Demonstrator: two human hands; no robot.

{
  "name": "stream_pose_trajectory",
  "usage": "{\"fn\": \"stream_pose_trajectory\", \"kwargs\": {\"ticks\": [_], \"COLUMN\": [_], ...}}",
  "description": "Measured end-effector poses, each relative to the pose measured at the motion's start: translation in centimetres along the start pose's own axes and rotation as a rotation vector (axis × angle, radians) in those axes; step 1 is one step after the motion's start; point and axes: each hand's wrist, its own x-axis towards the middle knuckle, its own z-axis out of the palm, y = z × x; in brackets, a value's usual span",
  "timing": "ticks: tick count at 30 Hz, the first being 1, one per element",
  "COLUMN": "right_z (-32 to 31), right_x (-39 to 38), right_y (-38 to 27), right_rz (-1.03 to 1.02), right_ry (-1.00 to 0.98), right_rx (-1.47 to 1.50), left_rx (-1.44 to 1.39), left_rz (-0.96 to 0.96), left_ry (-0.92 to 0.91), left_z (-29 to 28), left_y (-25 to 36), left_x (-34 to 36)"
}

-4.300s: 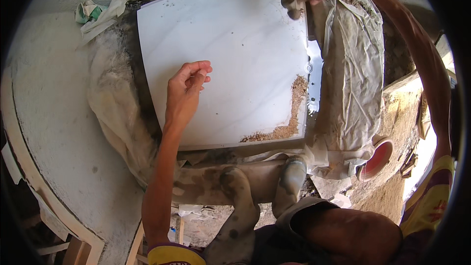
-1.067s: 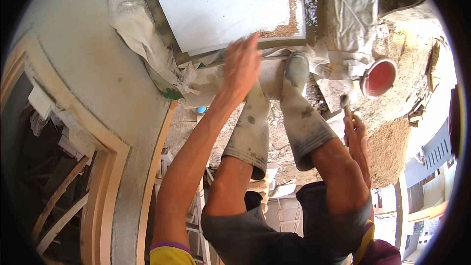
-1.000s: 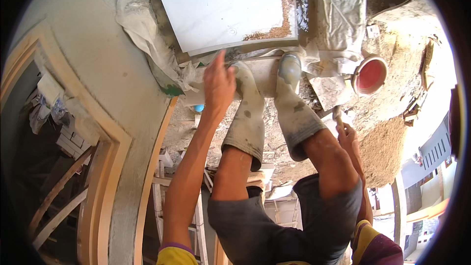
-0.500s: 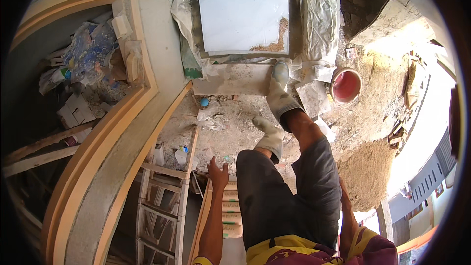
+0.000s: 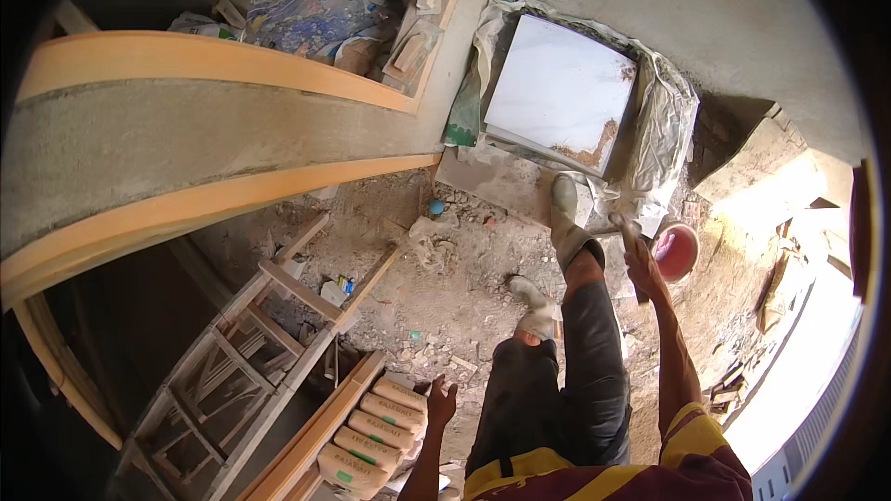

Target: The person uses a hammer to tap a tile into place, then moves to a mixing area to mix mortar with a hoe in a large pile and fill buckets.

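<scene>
Below the white slab's (image 5: 557, 88) near-right corner | your right hand (image 5: 641, 266) clenches a hammer (image 5: 631, 236), left hand (image 5: 441, 402) spread | a careless swing could tip the bucket (image 5: 679, 256)

the floor (image 5: 473, 343) is rough, dusty ground strewn with rubble. a round bucket (image 5: 676, 252), reddish inside, stands on it at the right. a small blue round object (image 5: 436, 208) and some crumpled pale sheeting (image 5: 432, 247) lie near the concrete ledge (image 5: 492, 187). beyond, the white slab (image 5: 552, 83) carries brown grit (image 5: 592, 147) at its near right corner.
</scene>
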Motion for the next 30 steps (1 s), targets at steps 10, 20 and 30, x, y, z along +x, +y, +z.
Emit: {"fn": "stream_pose_trajectory", "kwargs": {"ticks": [10, 20, 30], "right_z": [17.0, 25.9, 25.1], "right_x": [26.0, 37.0, 41.5], "right_y": [-55.8, -67.2, -65.2], "right_rz": [-0.749, -0.272, -0.275], "right_ry": [0.415, 0.342, 0.061], "right_rx": [0.378, -0.081, 0.547], "left_rx": [-0.460, -0.866, -0.328], "left_rz": [-0.427, -0.485, -0.106], "left_ry": [0.195, 0.240, 0.747], "left_z": [4.4, 9.8, 18.9], "left_y": [-6.1, 2.9, 2.2], "left_x": [-12.6, -14.6, -19.6]}}
